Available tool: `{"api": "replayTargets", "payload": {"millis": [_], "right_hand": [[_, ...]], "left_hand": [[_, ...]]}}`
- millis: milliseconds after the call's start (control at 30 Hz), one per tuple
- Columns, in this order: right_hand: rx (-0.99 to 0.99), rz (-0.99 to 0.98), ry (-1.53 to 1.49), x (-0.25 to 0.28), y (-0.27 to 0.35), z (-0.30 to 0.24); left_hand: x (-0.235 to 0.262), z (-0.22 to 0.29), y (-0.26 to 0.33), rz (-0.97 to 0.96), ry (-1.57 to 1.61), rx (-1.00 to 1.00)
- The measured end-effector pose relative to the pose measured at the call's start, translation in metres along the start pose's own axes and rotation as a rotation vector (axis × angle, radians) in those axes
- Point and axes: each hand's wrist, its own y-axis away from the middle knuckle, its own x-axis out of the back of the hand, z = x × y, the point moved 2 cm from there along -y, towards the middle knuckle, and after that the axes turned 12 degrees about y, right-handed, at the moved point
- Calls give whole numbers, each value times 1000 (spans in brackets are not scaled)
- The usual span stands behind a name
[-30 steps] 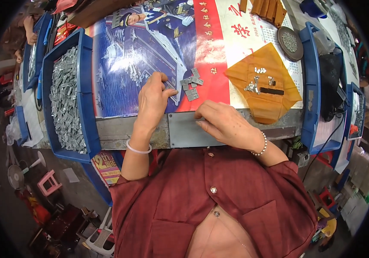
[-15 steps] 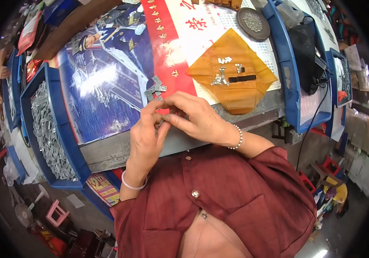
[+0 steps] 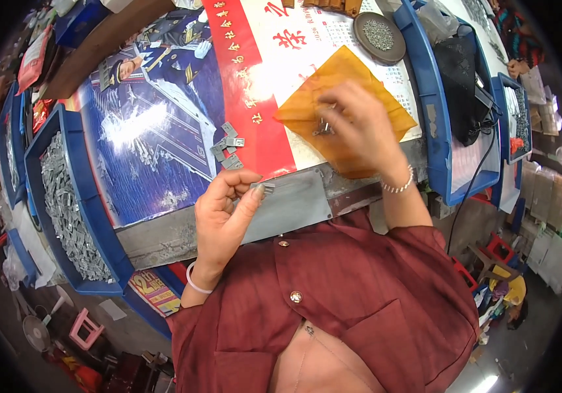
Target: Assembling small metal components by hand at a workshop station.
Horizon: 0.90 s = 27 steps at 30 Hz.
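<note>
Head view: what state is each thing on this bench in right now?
Left hand: raised, pinching a small grey metal piece.
Right hand: fingers down on small metal parts.
Orange sheet: flat under those parts.
Blue bin: full of metal pieces.
Round dish: holds small bits.
Loose metal pieces: scattered on poster.

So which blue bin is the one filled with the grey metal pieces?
The long blue bin at the person's far left; the blue bin on the right holds a black bag.
</note>
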Motion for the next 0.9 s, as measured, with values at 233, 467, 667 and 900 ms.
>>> {"api": "replayTargets", "payload": {"millis": [233,467,667,900], "right_hand": [[132,-155,246,2,-24,40],[153,-226,276,-1,-31,38],[199,-229,223,-3,-34,35],[32,-245,-6,2,-27,25]], "left_hand": [[7,-6,4,47,97,39],[11,-7,4,79,74,87],[7,-9,0,44,22,86],[4,-10,1,48,-30,80]]}}
